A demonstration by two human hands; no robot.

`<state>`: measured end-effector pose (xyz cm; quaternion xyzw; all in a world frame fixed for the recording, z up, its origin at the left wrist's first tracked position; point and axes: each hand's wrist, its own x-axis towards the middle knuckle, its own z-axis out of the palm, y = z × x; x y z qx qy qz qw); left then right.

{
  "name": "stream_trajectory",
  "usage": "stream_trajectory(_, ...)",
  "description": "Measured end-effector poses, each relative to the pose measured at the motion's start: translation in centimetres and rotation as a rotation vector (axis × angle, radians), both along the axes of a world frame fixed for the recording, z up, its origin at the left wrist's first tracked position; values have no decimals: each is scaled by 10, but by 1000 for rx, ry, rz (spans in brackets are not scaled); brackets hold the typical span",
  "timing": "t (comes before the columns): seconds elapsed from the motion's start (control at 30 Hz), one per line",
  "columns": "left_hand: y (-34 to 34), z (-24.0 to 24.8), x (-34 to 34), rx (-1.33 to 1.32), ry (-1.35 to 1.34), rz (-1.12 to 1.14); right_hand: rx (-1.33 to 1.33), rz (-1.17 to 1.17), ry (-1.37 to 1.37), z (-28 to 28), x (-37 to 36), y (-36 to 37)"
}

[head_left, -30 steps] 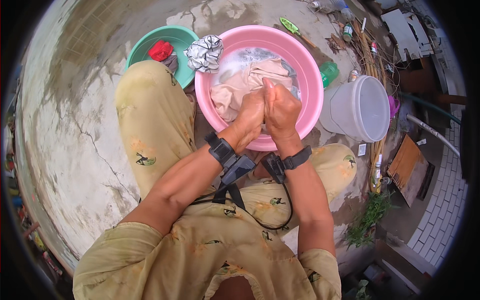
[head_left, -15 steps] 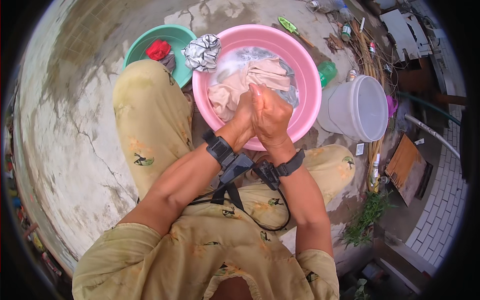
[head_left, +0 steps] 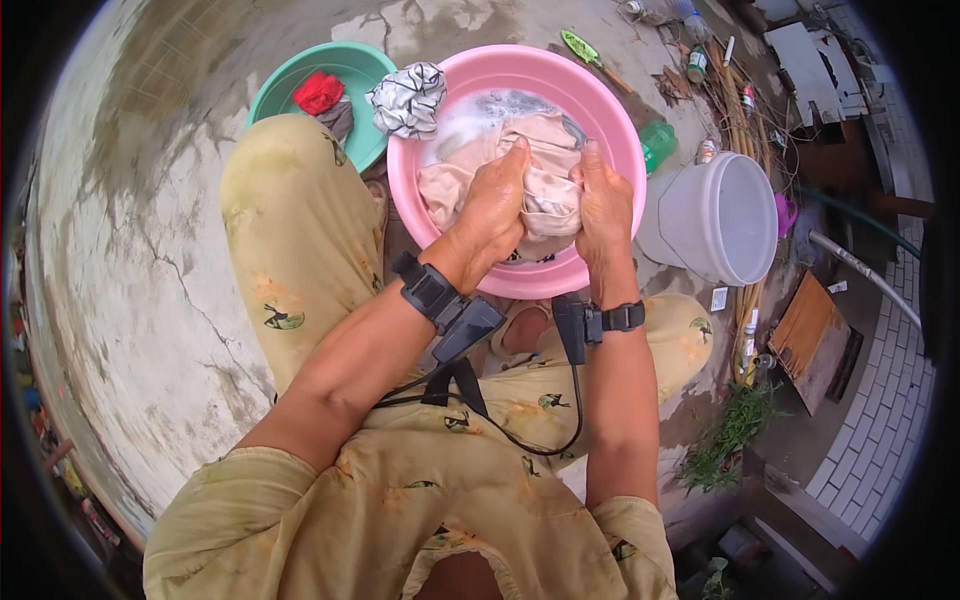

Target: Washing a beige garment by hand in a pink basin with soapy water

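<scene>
A wet pale pink garment is bunched up over the pink basin, its middle stretched between my two hands. My left hand grips it on the left, thumb up. On the other side my right hand is closed on it too, thumb also pointing up. More of the cloth lies to the left in the sudsy water. A grey cloth shows partly behind it. Over the basin's left rim rests a bundled white cloth with dark lines.
A green basin at the left holds a red cloth and a grey one. To the right are a white bucket on its side, a green bottle and bamboo sticks. A green brush lies behind the basin.
My hands, pressed together before, have come apart, the right one moving to the right. A gathered stretch of the garment now shows between them.
</scene>
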<state>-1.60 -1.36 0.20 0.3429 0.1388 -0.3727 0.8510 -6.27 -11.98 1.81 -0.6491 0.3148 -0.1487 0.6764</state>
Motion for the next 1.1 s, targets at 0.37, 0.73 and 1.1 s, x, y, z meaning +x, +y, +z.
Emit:
stream_trajectory(0.37, 13, -2, 10, -17, -58, -24, 175, 347, -81, 12, -23, -10)
stream_trajectory(0.73, 31, 0, 20, 302, -849, -271, 139, 237, -44, 19, -24, -7)
stream_trajectory(1.1, 32, 11, 18, 398, -763, -438, 88, 251, -57, 19, -27, -10)
